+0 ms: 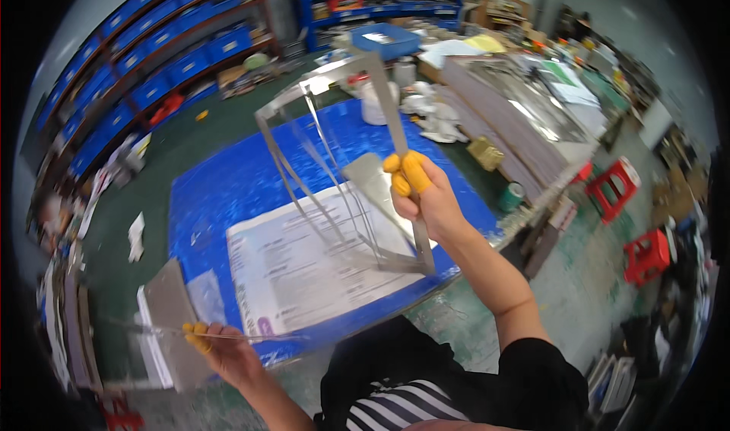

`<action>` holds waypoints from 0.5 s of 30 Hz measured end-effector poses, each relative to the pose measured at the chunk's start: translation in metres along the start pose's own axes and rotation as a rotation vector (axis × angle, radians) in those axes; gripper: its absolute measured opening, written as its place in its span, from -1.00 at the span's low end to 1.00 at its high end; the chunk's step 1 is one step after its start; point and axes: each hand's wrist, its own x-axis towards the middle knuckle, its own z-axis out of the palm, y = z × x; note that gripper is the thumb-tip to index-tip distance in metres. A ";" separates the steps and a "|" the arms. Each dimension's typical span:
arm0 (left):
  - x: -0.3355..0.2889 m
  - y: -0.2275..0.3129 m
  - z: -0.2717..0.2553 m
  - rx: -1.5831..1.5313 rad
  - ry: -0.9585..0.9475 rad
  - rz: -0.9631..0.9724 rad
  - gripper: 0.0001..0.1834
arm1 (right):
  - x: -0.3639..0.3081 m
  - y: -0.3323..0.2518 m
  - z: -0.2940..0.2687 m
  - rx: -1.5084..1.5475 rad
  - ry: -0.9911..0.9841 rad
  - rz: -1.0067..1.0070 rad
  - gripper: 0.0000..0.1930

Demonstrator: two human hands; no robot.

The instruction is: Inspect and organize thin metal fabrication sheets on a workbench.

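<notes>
My right hand (427, 195), with yellow covers on its fingertips, is closed round one flat bar of a silver metal frame (378, 89). The open, box-like frame stands tilted above the blue mat, its thin inner bars blurred. Near the front left edge, my left hand (228, 353) pinches a thin, straight strip or rod (258, 337); its exact kind is too blurred to tell. Beneath the frame lies a large printed paper sheet (281, 279) on the blue mat (209, 195). A shiny metal plate (370, 174) shows behind the frame, partly hidden by it and my right hand.
Beside my left hand are a grey panel (171, 302) and a clear plastic piece (205, 296). A white tub (378, 102), crumpled white cloths (441, 123) and a blue bin (386, 42) stand toward the back. Red stools (614, 188) are on the floor at right.
</notes>
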 end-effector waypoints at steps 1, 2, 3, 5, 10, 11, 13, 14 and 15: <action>-0.001 -0.006 -0.002 0.085 0.061 0.017 -0.68 | 0.004 -0.013 -0.012 -0.041 -0.057 -0.023 -0.73; 0.001 -0.011 -0.003 0.172 0.121 0.038 -0.66 | 0.008 -0.026 -0.023 -0.083 -0.117 -0.042 -0.73; 0.001 -0.013 -0.005 0.159 0.110 0.019 -0.66 | 0.011 -0.044 -0.025 -0.192 0.019 -0.096 -0.76; 0.003 -0.018 -0.005 0.311 0.110 -0.080 -0.69 | 0.013 -0.094 -0.034 -0.389 0.158 -0.237 -0.79; 0.006 -0.027 0.013 0.371 -0.099 -0.204 -0.75 | 0.044 -0.193 -0.064 -1.568 0.556 -1.157 -0.82; 0.004 -0.032 0.011 0.374 0.001 -0.174 -0.75 | 0.050 -0.203 -0.067 -1.578 0.563 -1.155 -0.82; 0.002 -0.039 0.007 0.380 0.101 -0.142 -0.75 | 0.063 -0.213 -0.065 -1.918 0.453 -1.414 -0.83; 0.000 -0.043 0.007 0.368 0.172 -0.130 -0.74 | 0.072 -0.212 -0.084 -1.949 0.490 -1.296 -0.83; -0.001 -0.046 0.007 0.357 0.242 -0.119 -0.73 | 0.084 -0.209 -0.105 -1.952 0.492 -1.295 -0.83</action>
